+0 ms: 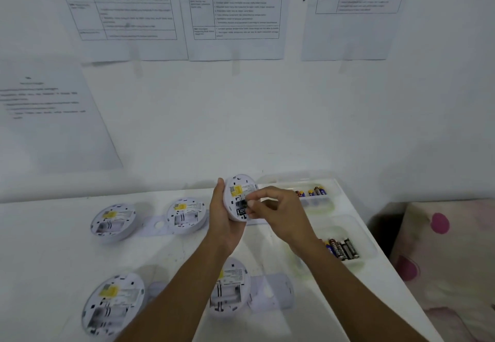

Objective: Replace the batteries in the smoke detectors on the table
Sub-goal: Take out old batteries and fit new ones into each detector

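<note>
Four smoke detectors (113,221) backs-up on the white table (48,248), bays open. At right, two trays of batteries (342,249): near tray (369,250), far tray (332,199). Off the table at centre, a fifth detector (237,191), gripped on edge by the left hand (225,221). Right hand (278,213) pinching a black battery (242,207) at its bay. Likely risks: seating it reversed or tilted against the contacts through hurried pressure, or letting it slip from the pinch and roll away.

The white tabletop (53,248) carries four smoke detectors (113,222) lying back-up, flat white cover plates (273,293) beside them, and two clear trays (334,229) of batteries (341,249) on its right side.
</note>
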`<state>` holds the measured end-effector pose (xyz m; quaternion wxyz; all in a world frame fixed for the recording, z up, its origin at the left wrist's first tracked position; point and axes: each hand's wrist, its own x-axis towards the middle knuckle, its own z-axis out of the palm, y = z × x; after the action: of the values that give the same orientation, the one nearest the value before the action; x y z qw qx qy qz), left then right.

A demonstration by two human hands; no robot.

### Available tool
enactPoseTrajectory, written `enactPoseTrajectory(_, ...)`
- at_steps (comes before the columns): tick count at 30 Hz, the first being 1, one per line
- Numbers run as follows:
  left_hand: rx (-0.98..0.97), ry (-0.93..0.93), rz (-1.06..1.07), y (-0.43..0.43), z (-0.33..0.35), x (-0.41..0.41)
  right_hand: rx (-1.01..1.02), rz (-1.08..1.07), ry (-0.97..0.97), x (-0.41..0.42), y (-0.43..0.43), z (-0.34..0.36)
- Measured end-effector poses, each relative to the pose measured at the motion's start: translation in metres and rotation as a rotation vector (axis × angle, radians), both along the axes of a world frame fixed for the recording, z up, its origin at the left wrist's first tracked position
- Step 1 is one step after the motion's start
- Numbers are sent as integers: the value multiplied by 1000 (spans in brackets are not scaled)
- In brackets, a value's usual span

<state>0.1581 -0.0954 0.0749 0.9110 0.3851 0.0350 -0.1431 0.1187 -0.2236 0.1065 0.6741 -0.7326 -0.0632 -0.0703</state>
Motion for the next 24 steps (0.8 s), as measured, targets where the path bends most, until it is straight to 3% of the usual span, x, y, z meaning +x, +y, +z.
enactPoseTrajectory(3,16,-4,-13,6,-3,-3,-52,-4,24,-1,9,-5)
enactPoseTrajectory(7,0,23,-6,14,1,-8,-259,-165,42,8,18,-11)
enactPoseTrajectory(13,-57,49,13,29,4,-10,-146,-75,225,17,30,-16)
enactPoseTrajectory(19,-64,66,30,55,-2,-8,-139,24,232,32,27,-23)
enactPoseTrajectory(21,-100,70,81,68,-5,-5,-360,-50,131,43,15,-30)
enactPoseTrajectory(24,-128,75,102,82,-8,-2,-901,39,36,62,0,-43)
